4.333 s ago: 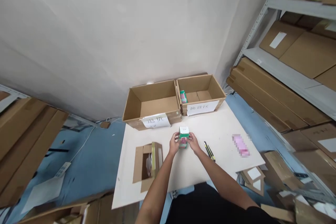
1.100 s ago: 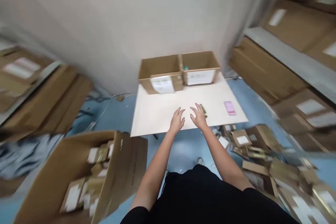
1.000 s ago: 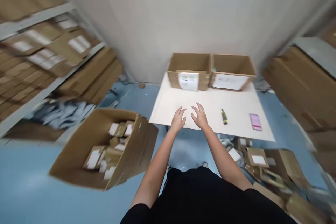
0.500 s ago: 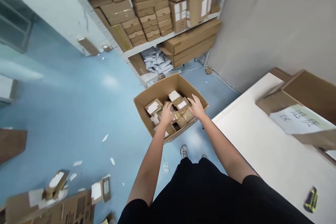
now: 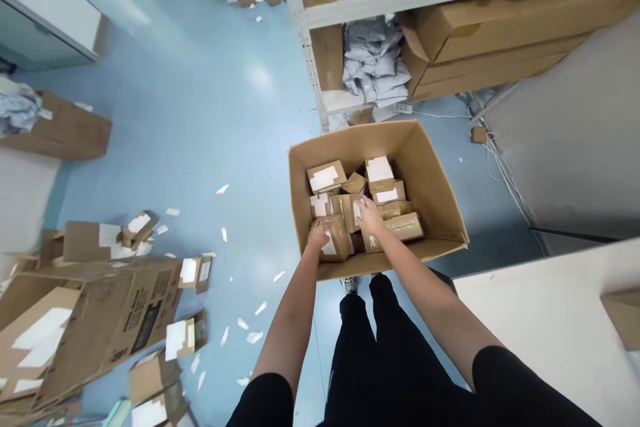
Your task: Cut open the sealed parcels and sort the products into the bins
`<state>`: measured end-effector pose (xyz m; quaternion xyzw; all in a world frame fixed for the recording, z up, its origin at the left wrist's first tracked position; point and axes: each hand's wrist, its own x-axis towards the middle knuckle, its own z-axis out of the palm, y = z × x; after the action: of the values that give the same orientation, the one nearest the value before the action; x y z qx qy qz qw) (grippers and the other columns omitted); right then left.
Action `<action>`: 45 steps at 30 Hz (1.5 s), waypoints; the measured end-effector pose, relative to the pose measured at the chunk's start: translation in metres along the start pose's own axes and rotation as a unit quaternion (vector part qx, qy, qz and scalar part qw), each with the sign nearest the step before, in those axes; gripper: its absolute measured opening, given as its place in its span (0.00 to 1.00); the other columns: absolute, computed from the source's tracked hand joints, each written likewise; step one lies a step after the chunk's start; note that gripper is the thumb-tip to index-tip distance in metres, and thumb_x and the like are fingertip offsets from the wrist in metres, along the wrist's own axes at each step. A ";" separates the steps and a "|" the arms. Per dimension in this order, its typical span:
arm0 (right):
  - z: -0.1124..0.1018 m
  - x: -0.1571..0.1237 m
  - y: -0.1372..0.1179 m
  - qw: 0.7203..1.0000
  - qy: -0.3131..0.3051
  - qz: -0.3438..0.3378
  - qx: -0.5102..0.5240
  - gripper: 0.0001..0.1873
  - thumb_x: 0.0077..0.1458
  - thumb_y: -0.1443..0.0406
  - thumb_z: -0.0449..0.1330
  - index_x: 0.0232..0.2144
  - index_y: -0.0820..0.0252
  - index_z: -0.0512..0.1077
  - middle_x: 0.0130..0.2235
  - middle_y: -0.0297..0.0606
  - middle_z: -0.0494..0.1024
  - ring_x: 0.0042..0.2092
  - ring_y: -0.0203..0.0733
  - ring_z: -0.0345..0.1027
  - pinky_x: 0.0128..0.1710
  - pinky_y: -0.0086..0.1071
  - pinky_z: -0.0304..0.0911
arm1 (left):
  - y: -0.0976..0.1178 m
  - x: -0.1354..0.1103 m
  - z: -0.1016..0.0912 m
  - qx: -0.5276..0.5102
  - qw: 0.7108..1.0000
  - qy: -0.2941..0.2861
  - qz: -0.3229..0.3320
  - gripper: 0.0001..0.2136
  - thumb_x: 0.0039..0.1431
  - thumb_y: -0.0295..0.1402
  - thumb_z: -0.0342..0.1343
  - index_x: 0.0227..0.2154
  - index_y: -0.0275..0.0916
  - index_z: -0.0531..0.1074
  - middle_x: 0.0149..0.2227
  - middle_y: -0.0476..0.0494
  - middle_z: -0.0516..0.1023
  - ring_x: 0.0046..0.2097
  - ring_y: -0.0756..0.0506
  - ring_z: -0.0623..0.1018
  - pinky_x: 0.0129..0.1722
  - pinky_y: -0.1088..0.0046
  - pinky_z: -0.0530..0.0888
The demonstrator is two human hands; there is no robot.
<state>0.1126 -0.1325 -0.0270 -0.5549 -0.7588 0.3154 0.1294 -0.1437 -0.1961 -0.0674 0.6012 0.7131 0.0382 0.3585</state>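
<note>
Where the near-left corner of the large carton (image 5: 440, 197) holds a taped parcel (image 5: 336, 237), the left hand (image 5: 319, 235) rests against that parcel; whether its fingers are closed on it cannot be determined. The right hand (image 5: 371, 218) extends to the carton's middle, its fingertips at a labelled box (image 5: 345, 205); whether it grips this box cannot be determined either. Further parcels (image 5: 326, 177) lie within the same carton. Grey bags (image 5: 375, 60) occupy a shelf (image 5: 341, 100) beyond the carton, and a white table (image 5: 545, 307) stands to the carton's right

Matt cardboard carton (image 5: 433, 197), cardboard parcels (image 5: 341, 233) with glossy tape (image 5: 407, 225), paper labels (image 5: 324, 178), smooth glossy floor (image 5: 195, 120)
</note>
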 end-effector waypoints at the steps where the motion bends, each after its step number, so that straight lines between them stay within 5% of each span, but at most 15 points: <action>1: 0.017 0.002 0.006 1.000 -0.020 0.000 0.001 0.39 0.57 0.68 0.64 0.70 0.58 0.65 0.75 0.50 0.55 0.75 0.60 0.50 0.73 0.56 0.51 | -0.009 0.007 0.010 -0.003 1.000 -0.001 -0.014 0.38 0.47 0.27 0.66 0.65 0.38 0.67 0.69 0.23 0.67 0.72 0.30 0.65 0.68 0.48 0.67; 6: 0.087 -0.004 0.013 0.991 -0.125 0.038 -0.005 0.43 0.56 0.67 0.67 0.72 0.57 0.62 0.74 0.54 0.59 0.72 0.61 0.57 0.70 0.53 0.58 | -0.030 0.017 0.041 0.002 0.998 -0.027 -0.058 0.32 0.49 0.24 0.63 0.60 0.35 0.71 0.74 0.20 0.56 0.77 0.24 0.48 0.70 0.36 0.56; 11: 0.134 -0.017 -0.004 0.987 -0.154 0.048 0.015 0.43 0.56 0.64 0.70 0.71 0.53 0.63 0.76 0.52 0.53 0.67 0.61 0.68 0.66 0.49 0.65 | -0.028 0.004 0.039 -0.013 0.999 -0.046 -0.012 0.24 0.55 0.22 0.59 0.55 0.44 0.76 0.75 0.35 0.59 0.74 0.28 0.60 0.69 0.39 0.62; 16: 0.146 -0.032 -0.005 0.989 -0.109 0.100 0.004 0.34 0.60 0.68 0.65 0.67 0.55 0.68 0.77 0.53 0.50 0.68 0.61 0.66 0.67 0.52 0.63 | -0.020 0.002 0.033 -0.027 0.999 -0.033 0.023 0.30 0.58 0.22 0.60 0.63 0.49 0.73 0.72 0.39 0.64 0.67 0.33 0.70 0.67 0.50 0.68; 20: 0.133 -0.042 0.005 0.995 -0.054 0.069 0.051 0.32 0.59 0.70 0.62 0.65 0.56 0.70 0.76 0.52 0.54 0.70 0.56 0.63 0.68 0.50 0.62 | -0.002 0.004 0.028 -0.007 0.999 -0.012 0.032 0.27 0.60 0.24 0.63 0.62 0.47 0.76 0.70 0.36 0.67 0.64 0.32 0.71 0.66 0.50 0.68; 23: 0.107 -0.048 0.007 0.995 -0.008 0.065 0.069 0.32 0.59 0.70 0.61 0.65 0.56 0.70 0.75 0.52 0.57 0.72 0.55 0.60 0.69 0.51 0.61 | 0.023 -0.001 0.017 0.012 0.997 0.007 0.082 0.25 0.63 0.24 0.61 0.62 0.47 0.76 0.70 0.37 0.67 0.64 0.32 0.71 0.68 0.50 0.67; 27: 0.043 -0.061 -0.006 0.996 0.032 0.057 0.064 0.32 0.60 0.70 0.60 0.66 0.57 0.69 0.76 0.52 0.54 0.75 0.56 0.54 0.71 0.52 0.58 | 0.074 -0.019 -0.009 0.032 0.988 0.030 0.146 0.25 0.67 0.25 0.55 0.65 0.47 0.73 0.72 0.39 0.65 0.65 0.31 0.70 0.67 0.50 0.67; 32: -0.060 -0.099 -0.026 0.990 0.132 0.040 0.032 0.32 0.61 0.72 0.60 0.67 0.54 0.69 0.77 0.50 0.53 0.75 0.57 0.52 0.72 0.54 0.57 | 0.162 -0.056 -0.044 0.043 0.970 0.083 0.223 0.25 0.70 0.28 0.51 0.67 0.47 0.70 0.73 0.40 0.63 0.63 0.30 0.70 0.65 0.47 0.68; 37: -0.147 -0.172 -0.023 0.964 0.261 0.046 -0.007 0.32 0.59 0.72 0.63 0.65 0.52 0.71 0.75 0.48 0.56 0.74 0.57 0.54 0.71 0.55 0.59 | 0.260 -0.103 -0.057 0.078 0.928 0.112 0.346 0.24 0.70 0.32 0.53 0.67 0.49 0.71 0.73 0.41 0.64 0.60 0.32 0.72 0.62 0.50 0.70; 41: -0.196 -0.278 0.002 0.926 0.367 0.092 -0.003 0.33 0.59 0.72 0.63 0.66 0.49 0.70 0.75 0.45 0.58 0.74 0.58 0.55 0.69 0.57 0.61 | 0.349 -0.164 -0.028 0.119 0.875 0.114 0.455 0.24 0.70 0.32 0.56 0.67 0.50 0.70 0.72 0.42 0.66 0.58 0.35 0.74 0.60 0.54 0.73; 45: -0.217 -0.427 0.040 0.878 0.454 0.151 0.005 0.34 0.59 0.72 0.62 0.66 0.49 0.71 0.74 0.43 0.59 0.74 0.57 0.55 0.71 0.55 0.58 | 0.433 -0.250 0.051 0.145 0.819 0.069 0.552 0.24 0.69 0.31 0.56 0.67 0.49 0.71 0.71 0.40 0.67 0.57 0.36 0.74 0.60 0.56 0.73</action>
<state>0.4116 -0.4473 0.1803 -0.7446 -0.5221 0.0489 0.4130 0.2494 -0.3180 0.2216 0.9347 0.2824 0.1674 0.1362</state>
